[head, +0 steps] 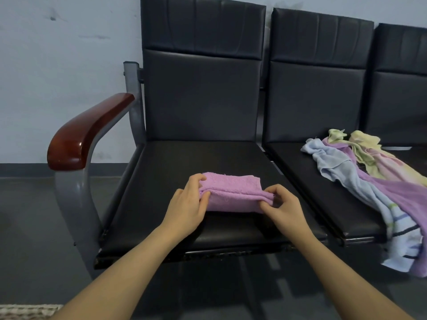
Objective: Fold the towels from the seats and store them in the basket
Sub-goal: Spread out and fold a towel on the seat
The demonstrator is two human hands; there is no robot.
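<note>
Folding in progress on the left seat (161,172): we have the pink towel (233,192) lying flat near the front half of the black cushion, already doubled into a compact rectangle. Our left hand (187,204) grips its left end — thumb on the top layer, fingers curled round the folded edge. Our right hand (284,206) pinches the right end, thumb and forefinger closed on the fold line, the other fingers loosely curled behind. Both forearms come in from the bottom of the view, bare.

Unfolded pile (369,172) sits on the middle seat (307,181), well apart from the pink one: a light blue towel (335,167), a lilac towel (397,192) and a yellow towel (365,146) tangled together, with the blue and lilac ends hanging over the seat's front edge. Blue one shows striped trim at the hanging end.

Wooden armrest (85,135) on a grey metal frame bounds the left seat; a third seat back is partly visible at the far right. Woven edge at the bottom left corner (27,311) — we cannot tell whether that is the basket.
</note>
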